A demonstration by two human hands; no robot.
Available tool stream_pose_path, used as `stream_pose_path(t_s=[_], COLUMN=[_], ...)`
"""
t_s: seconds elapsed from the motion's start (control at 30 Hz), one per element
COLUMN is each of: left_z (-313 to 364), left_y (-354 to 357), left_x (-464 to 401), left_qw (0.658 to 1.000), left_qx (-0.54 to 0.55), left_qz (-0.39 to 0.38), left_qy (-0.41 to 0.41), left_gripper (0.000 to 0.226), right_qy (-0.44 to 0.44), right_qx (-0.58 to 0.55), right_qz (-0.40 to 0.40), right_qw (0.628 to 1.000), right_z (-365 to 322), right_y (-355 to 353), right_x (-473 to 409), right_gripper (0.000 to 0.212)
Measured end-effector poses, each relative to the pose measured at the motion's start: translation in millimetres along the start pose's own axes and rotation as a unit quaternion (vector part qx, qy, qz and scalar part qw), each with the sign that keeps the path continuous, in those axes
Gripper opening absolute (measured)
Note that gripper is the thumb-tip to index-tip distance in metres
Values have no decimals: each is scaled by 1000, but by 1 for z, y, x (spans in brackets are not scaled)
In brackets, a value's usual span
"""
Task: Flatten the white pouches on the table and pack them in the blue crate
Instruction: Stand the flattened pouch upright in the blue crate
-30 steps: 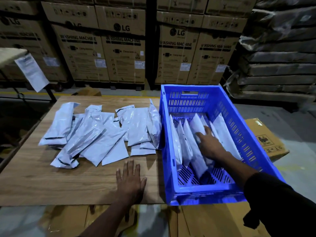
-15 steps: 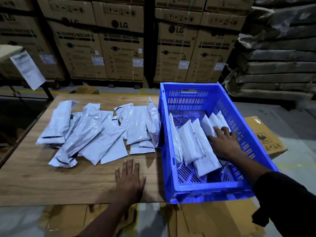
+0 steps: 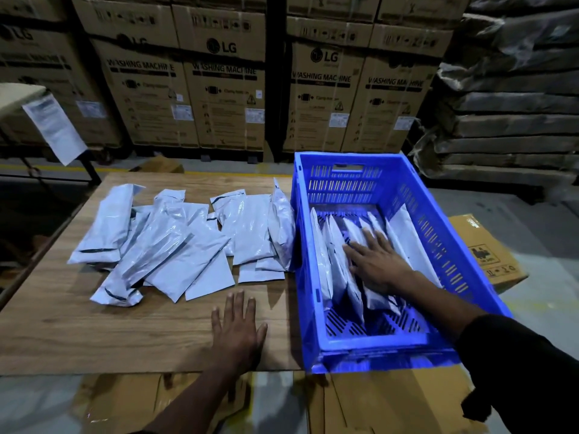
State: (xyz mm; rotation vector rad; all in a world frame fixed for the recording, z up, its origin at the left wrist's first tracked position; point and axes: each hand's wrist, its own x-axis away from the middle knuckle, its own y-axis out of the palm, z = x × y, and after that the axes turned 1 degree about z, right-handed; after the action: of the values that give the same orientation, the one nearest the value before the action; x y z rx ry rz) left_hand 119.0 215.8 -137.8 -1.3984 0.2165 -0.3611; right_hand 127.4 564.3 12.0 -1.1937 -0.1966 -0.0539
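Several white pouches lie in a loose overlapping pile on the wooden table. One of them leans upright against the blue crate, which stands on the table's right end. Inside the crate several pouches stand on edge in a row. My right hand lies flat with spread fingers on the middle ones and holds nothing. My left hand rests palm down on the bare table near its front edge, fingers apart.
Stacked washing-machine cartons form a wall behind the table. Wrapped flat packs are piled at the right. A small carton sits on the floor right of the crate. Flattened cardboard lies below the table's front edge.
My right hand has slid left inside the crate, from the pouches by the right wall to the middle ones, which now stand more tightly on edge. My left hand has stayed put.
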Motion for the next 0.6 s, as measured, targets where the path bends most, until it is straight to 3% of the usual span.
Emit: stream_pose_path(t_s=[0.1,0.27,0.4,0.53,0.6], left_z=[-1,-5,-6,-6,-5], left_y=[-1,-2,0,0,0], left_x=[1,4,5,6,6], left_qw=[1000,1000,999,999,999], left_qx=[-1,4,28,37,35], left_qz=[9,10,17,14,14], left_qy=[7,19,16,12,12], left_gripper=[70,69,70,78,71], right_qy=[16,117,154,197,205], right_qx=[-29,-109,-123,-131,-100], right_qz=[-17,-101,-57,-87,-92], right_qw=[999,982,979,968,969], right_z=[-9,-7,-16,-22,-22], right_y=[-6,-1,1,-2,-2], right_x=[-5,-7,-4,-6,-5], right_gripper=[54,51,56,61,47])
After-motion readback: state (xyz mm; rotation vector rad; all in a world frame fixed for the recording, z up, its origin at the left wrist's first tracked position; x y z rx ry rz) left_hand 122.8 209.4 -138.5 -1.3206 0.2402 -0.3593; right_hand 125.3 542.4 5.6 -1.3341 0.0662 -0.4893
